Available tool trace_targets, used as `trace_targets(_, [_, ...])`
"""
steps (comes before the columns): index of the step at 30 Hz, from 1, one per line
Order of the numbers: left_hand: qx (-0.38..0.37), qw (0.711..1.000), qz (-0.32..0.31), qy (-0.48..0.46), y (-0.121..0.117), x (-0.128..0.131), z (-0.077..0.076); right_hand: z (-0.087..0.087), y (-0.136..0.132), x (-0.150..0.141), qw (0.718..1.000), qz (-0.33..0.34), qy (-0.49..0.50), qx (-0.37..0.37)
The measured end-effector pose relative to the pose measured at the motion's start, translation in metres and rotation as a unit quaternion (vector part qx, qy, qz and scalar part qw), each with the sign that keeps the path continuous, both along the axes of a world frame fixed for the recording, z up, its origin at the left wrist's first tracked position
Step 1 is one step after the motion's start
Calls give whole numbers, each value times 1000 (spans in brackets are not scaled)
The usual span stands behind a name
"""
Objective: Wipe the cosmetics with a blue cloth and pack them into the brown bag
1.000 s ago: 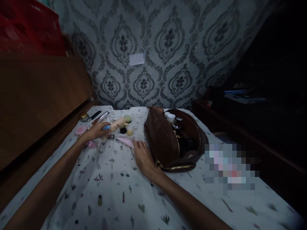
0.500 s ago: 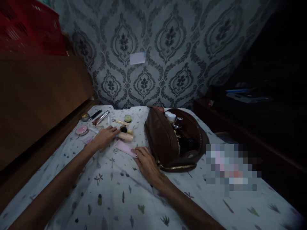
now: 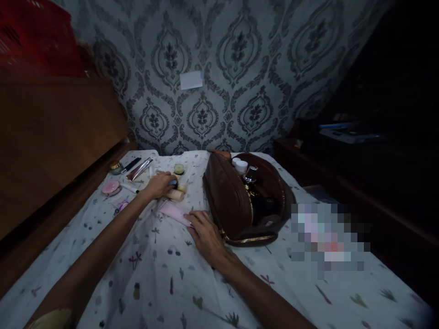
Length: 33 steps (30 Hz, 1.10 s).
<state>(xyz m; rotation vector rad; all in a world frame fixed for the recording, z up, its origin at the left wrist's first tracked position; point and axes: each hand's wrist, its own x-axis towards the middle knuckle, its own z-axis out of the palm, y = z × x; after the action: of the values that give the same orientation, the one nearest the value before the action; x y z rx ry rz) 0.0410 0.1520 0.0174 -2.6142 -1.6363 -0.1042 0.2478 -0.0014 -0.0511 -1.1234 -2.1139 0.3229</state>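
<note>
My left hand [image 3: 160,184] reaches across the small cosmetics on the bed, its fingers curled over a small dark round jar [image 3: 174,183]. Just below those fingers lies a beige tube [image 3: 174,195], with a yellowish piece [image 3: 182,188] beside it. Between my hands a pale pink squeeze tube [image 3: 171,213] rests on the sheet. The fingers of my right hand [image 3: 207,235] close on its cap end. Right of that hand stands an unzipped brown leather bag [image 3: 228,196], holding white-lidded jars [image 3: 241,166] and a silver-capped bottle [image 3: 251,174].
Left of my left hand lie a pink compact [image 3: 111,188], a gold-lidded jar [image 3: 115,167] and a shiny brown tube [image 3: 139,169]. A green-topped jar [image 3: 179,169] sits farther back. Wooden furniture [image 3: 58,137] borders the left; a pixelated patch covers something at right.
My left hand has moved slightly away from me, off the beige tube and over the dark jar. My right hand stays at the pink tube. The whole view has shifted a little.
</note>
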Motion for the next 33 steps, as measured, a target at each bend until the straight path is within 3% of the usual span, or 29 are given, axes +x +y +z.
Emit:
trace_targets(7, [-34, 996, 77, 2, 40, -2, -7, -3, 1, 0, 1000, 2, 17, 5])
trace_targets(11, [-28, 992, 121, -6, 47, -15, -7, -8, 3, 1, 999, 2, 39, -6])
trace_targets(14, [6, 993, 117, -26, 40, -21, -4, -11, 3, 1, 998, -11, 57, -33])
trace_targets(17, [19, 997, 63, -44, 22, -17, -3, -12, 3, 0, 997, -23, 66, -46])
trace_targets(23, [1, 998, -38, -43, -9, 15, -13, -12, 4, 1, 997, -19, 57, -37])
trace_targets(29, [28, 997, -28, -62, -18, 37, -18, -15, 5, 1, 997, -7, 70, -33])
trace_targets(33, [49, 995, -2, -91, -15, 19, -14, -15, 5, 1, 996, -5, 79, -41])
